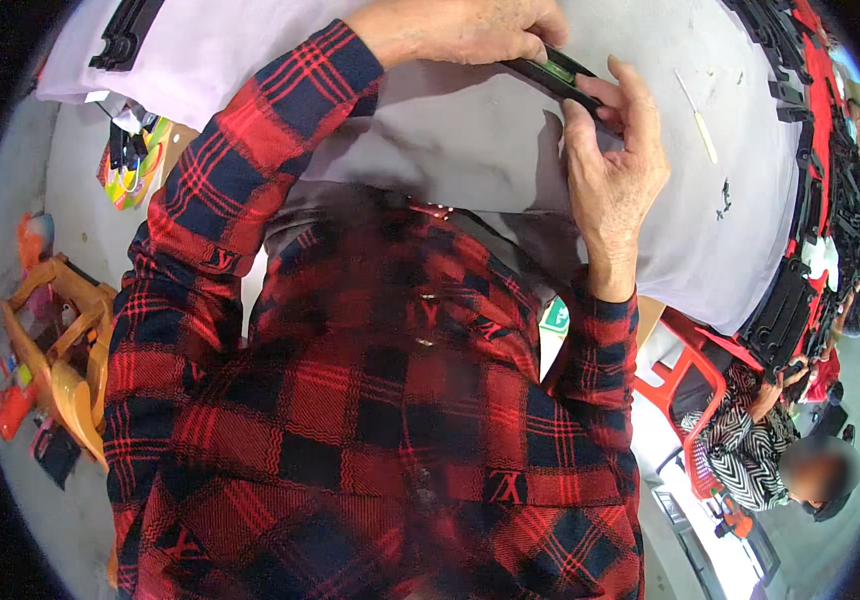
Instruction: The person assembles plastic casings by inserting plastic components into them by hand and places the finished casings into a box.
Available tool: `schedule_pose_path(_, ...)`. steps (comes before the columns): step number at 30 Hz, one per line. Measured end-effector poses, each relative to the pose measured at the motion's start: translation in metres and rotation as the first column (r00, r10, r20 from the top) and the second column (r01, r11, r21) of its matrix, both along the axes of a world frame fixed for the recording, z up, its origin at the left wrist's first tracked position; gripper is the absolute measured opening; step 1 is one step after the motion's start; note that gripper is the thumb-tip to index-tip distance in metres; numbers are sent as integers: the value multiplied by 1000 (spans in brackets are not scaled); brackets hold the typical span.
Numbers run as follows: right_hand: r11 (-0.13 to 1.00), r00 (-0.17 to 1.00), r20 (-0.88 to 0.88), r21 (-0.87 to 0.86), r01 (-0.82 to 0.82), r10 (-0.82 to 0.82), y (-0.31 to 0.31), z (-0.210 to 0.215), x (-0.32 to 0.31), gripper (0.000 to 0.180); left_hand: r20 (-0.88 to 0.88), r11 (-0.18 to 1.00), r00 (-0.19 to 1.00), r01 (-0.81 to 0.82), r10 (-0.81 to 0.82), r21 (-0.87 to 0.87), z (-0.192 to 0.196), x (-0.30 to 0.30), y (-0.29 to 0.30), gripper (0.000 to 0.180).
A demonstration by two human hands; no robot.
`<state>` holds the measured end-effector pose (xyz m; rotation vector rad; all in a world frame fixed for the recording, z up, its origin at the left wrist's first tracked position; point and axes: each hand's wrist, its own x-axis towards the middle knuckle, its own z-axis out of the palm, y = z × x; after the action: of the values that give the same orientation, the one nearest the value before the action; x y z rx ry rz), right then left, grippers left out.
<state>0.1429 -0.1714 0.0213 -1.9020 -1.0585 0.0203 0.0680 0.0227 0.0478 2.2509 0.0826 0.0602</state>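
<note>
Black part: a long, narrow black plastic strip (558,78) with a green patch on it, held just above the bench near its close edge.
Left hand: the left hand (470,30) is clenched over the strip's left end, fingers curled down on it.
Right hand: the right hand (615,165) grips the strip's right end, thumb and fingertips pinching it.
Bench: the bench (470,140) has a pale grey top; a small white stick (698,118) lies on it, right of the hands.
Right edge: stacked black and red plastic parts (800,290) line the bench.
Nearby: a person in a striped top (745,450) sits lower right.
</note>
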Motion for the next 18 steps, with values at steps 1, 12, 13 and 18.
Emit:
schedule_pose_path(1,1000,1000,-2,-1,0,0,0,0,0,49,-2,1000,1000,0,0,-1,0,0,0,14)
schedule_pose_path(12,944,922,315,-302,-128,226,8,20,2,50,14,999,1000,15,-16,37,1,5,-6,22)
schedule_pose_path(13,944,922,314,-304,-129,227,8,19,2,50,13,999,1000,15,-16,35,2,6,-6,22)
schedule_pose_path(18,936,837,457,-308,-168,300,16,20,0,51,-198,996,980,14,5,94,12,2,-3,23)
